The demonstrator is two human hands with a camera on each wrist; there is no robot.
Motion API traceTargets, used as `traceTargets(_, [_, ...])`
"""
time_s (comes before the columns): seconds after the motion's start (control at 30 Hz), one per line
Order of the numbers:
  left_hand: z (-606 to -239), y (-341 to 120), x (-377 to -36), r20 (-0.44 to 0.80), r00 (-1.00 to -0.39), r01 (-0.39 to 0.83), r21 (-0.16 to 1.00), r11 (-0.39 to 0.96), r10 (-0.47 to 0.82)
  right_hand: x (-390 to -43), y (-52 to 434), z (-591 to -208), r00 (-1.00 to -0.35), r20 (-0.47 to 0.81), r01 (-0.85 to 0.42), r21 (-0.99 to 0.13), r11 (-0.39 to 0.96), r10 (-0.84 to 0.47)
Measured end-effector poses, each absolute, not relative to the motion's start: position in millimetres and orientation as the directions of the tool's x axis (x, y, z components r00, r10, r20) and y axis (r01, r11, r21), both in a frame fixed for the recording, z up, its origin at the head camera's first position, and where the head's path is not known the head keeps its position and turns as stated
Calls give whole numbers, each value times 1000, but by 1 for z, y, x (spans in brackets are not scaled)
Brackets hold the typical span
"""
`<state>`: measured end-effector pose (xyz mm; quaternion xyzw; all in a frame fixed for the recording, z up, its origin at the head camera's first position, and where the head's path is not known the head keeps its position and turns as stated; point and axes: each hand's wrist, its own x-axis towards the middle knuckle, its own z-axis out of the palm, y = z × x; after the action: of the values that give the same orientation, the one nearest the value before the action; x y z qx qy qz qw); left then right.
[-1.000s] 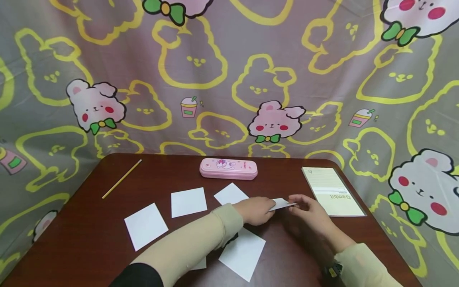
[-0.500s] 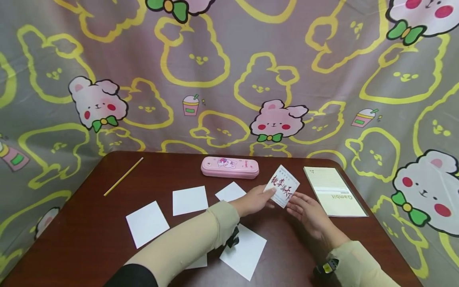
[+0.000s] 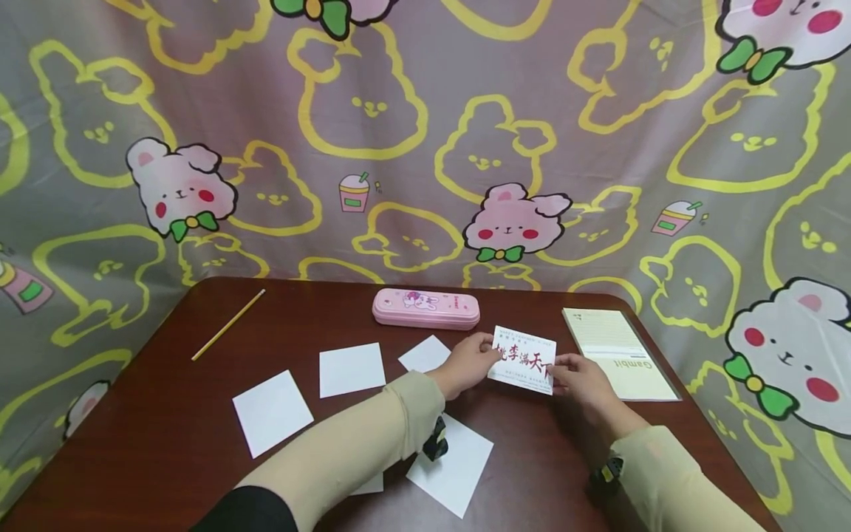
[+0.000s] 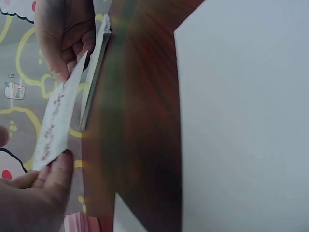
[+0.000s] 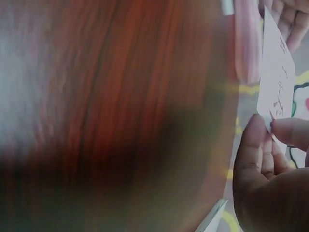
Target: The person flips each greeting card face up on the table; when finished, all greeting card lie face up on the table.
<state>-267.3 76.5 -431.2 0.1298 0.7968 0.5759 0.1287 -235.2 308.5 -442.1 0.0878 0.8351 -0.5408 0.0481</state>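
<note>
A white card [image 3: 521, 363] with red Chinese characters and rows of small print is held above the table between both hands. My left hand [image 3: 468, 363] pinches its left edge, thumb on the printed face. On the opposite edge, my right hand [image 3: 588, 386] pinches the lower right part. In the left wrist view the card [image 4: 59, 118] stands tilted, seen nearly edge-on, with the right hand [image 4: 67, 34] at its far end. The right wrist view shows the thumb and fingers of the right hand [image 5: 273, 179] on the near end of the card [image 5: 276, 79].
Several blank white cards [image 3: 272, 414] lie on the dark red-brown table [image 3: 159, 428], one partly under my left forearm. A pink pencil case [image 3: 425, 309] is at the back, a yellow pencil [image 3: 228, 325] at the left, and a notepad [image 3: 621, 355] at the right.
The card was nearly flat, then turned up to show its red characters as a diamond. Now it is rotated level and lower, and the right hand has come to grip its right edge.
</note>
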Motion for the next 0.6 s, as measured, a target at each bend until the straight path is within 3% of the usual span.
traceTargets(0.33, [-444,86,-266,-154,-912,6,922,387,379,-247,313,-452,-976,-205,217,-835,505,80])
traceTargets(0.6, [-450,90,-262,-118,-894,158,820,550,432,-256,312,-454,-972,-221,230,-807,544,82])
